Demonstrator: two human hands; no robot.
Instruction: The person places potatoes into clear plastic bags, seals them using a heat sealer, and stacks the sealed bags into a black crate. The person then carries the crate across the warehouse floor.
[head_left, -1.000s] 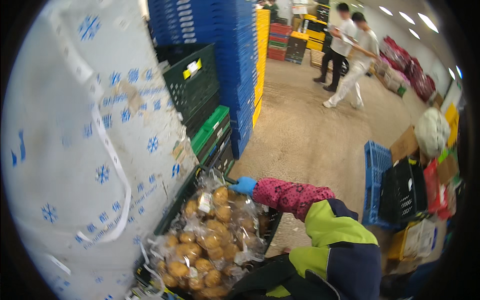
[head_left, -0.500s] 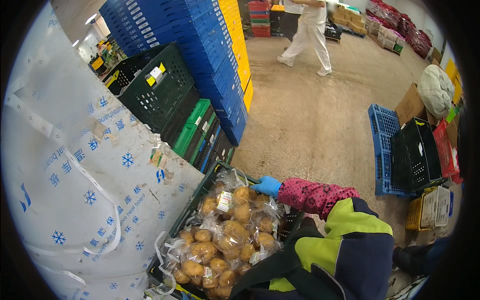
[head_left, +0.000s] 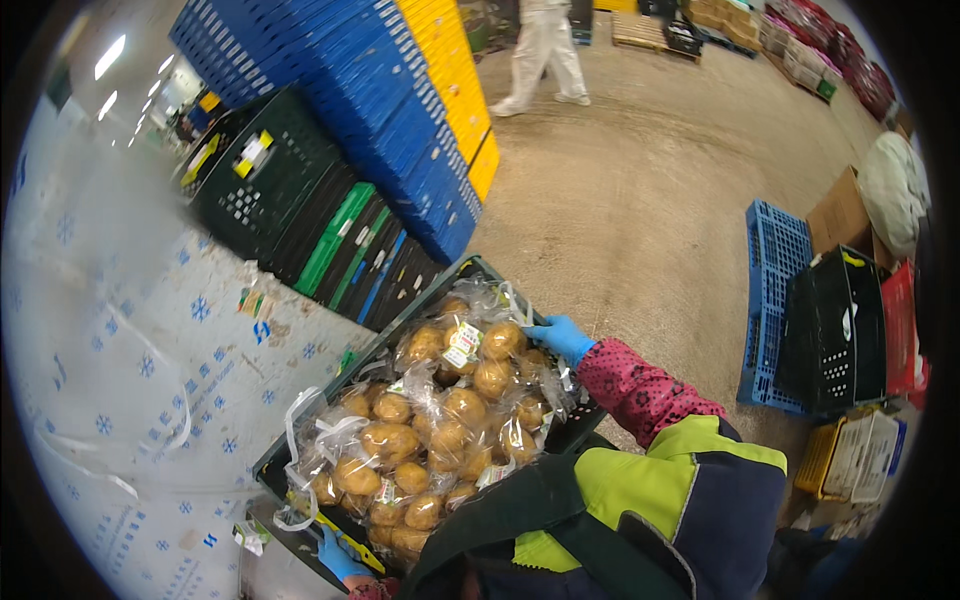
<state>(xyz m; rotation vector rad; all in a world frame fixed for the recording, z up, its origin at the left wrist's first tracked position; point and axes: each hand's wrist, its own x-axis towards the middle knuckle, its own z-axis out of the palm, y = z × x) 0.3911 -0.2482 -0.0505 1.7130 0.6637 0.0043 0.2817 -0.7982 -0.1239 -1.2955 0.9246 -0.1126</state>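
Note:
A dark green plastic crate (head_left: 362, 343) is filled with clear plastic bags of potatoes (head_left: 447, 415), some with white handles and printed labels. My right hand (head_left: 562, 338), in a blue glove, grips the crate's rim at its far right corner, its fingers partly hidden. My left hand (head_left: 342, 553), also gloved in blue, holds the near left end beside a yellow handle bar (head_left: 348, 540). Pink patterned sleeves cover both wrists. The crate sits tilted in front of my body, alongside a white board-like surface. My dark and lime jacket hides its near right side.
White panelling (head_left: 150, 400) with blue print fills the left. Beyond the crate stand stacked dark crates (head_left: 270, 190) and tall blue crates (head_left: 370, 110). A blue pallet (head_left: 775, 300) and a black crate (head_left: 835, 330) stand right. A person in white (head_left: 545, 55) walks on the far floor.
The crate has shifted left and farther up in view, with my right hand still on it. My left hand has come into clearer view at its near end. The person in white has moved left.

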